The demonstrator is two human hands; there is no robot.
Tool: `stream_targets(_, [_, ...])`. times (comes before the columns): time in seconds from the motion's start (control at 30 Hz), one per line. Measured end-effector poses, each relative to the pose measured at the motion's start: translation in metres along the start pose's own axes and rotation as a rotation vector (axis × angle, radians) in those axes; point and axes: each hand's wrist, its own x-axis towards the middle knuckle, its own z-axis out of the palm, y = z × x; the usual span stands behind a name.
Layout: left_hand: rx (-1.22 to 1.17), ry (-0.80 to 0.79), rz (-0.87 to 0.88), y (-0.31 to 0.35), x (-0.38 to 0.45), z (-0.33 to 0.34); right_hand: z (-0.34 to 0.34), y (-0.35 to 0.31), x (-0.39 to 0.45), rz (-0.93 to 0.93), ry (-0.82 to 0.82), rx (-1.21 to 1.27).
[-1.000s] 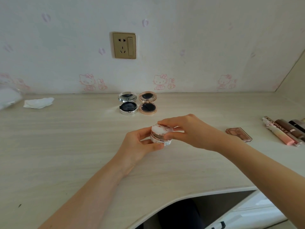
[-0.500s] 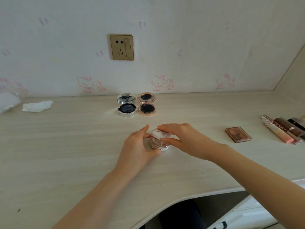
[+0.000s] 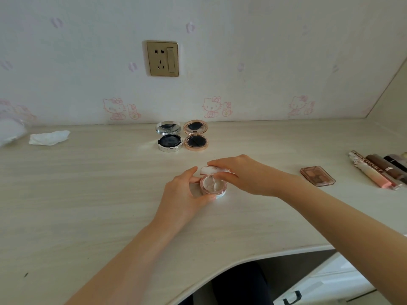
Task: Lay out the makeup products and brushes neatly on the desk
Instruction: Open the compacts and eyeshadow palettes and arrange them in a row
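Observation:
A small round powder jar [image 3: 213, 186] with a pink rim stands on the desk [image 3: 88, 194] at the middle. My left hand [image 3: 187, 192] grips its base from the left. My right hand [image 3: 244, 175] holds its white lid [image 3: 208, 170] lifted and tilted back just above the jar, so the pale inside shows. Two open compacts lie at the back near the wall: a silver one [image 3: 169, 139] and a rose-gold one [image 3: 195, 138]. A brown eyeshadow palette [image 3: 317, 176] lies to the right. Several lip gloss tubes [image 3: 374, 170] lie at the far right.
A crumpled white tissue [image 3: 49, 137] lies at the back left, with a blurred white object [image 3: 10, 130] at the left edge. A wall socket [image 3: 162, 58] sits above the compacts. The desk's curved front edge runs at lower right, with a drawer handle [image 3: 291, 298] below.
The jar went down from the air onto the desk. My right hand has since lifted the lid off it, exposing the inside.

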Motion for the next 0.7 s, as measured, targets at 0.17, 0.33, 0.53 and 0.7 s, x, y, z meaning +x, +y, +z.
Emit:
stream_targets(0.17, [0.043, 0.0, 0.008, 0.0, 0.0, 0.001, -0.006, -0.002, 0.006, 0.049, -0.063, -0.019])
stream_targets(0.33, [0.035, 0.001, -0.01, -0.001, 0.001, 0.001, -0.01, -0.005, 0.009, 0.087, -0.108, -0.025])
stream_targets(0.53, [0.041, 0.0, -0.014, -0.002, 0.0, 0.001, -0.011, -0.005, 0.01, 0.102, -0.113, -0.005])
stream_targets(0.7, [0.051, 0.004, -0.005, 0.0, 0.0, 0.001, -0.013, -0.001, 0.015, 0.103, -0.139, -0.002])
